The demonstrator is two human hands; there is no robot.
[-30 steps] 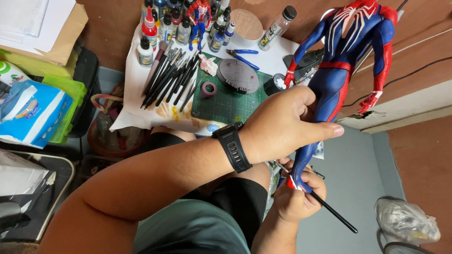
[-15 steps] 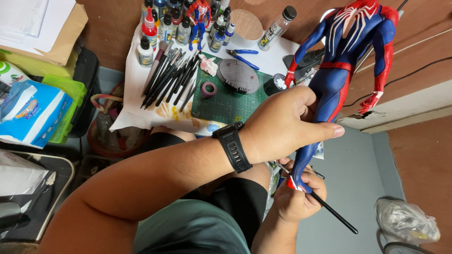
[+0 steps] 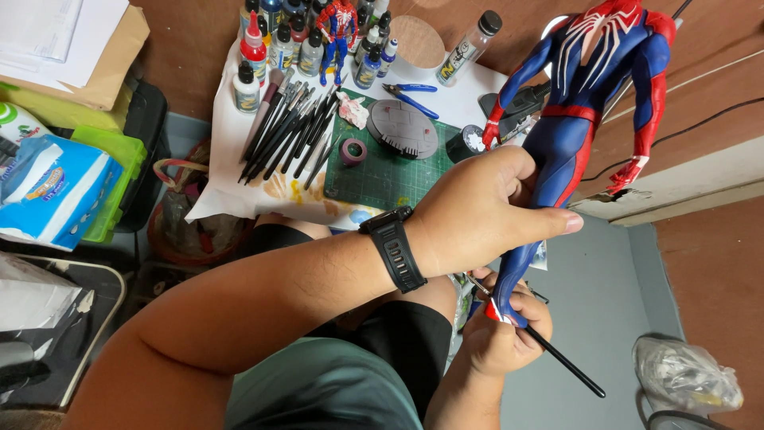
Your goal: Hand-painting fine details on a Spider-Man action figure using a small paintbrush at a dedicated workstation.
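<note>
Blue-and-red plastic superhero figure (image 3: 585, 103), legs gripped by left hand (image 3: 477, 211); right hand (image 3: 501, 342) pinching thin black paintbrush (image 3: 557, 358) at six o'clock; grey floor open beyond.

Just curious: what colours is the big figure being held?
Blue and red with white web lines, figure, head view.
</note>
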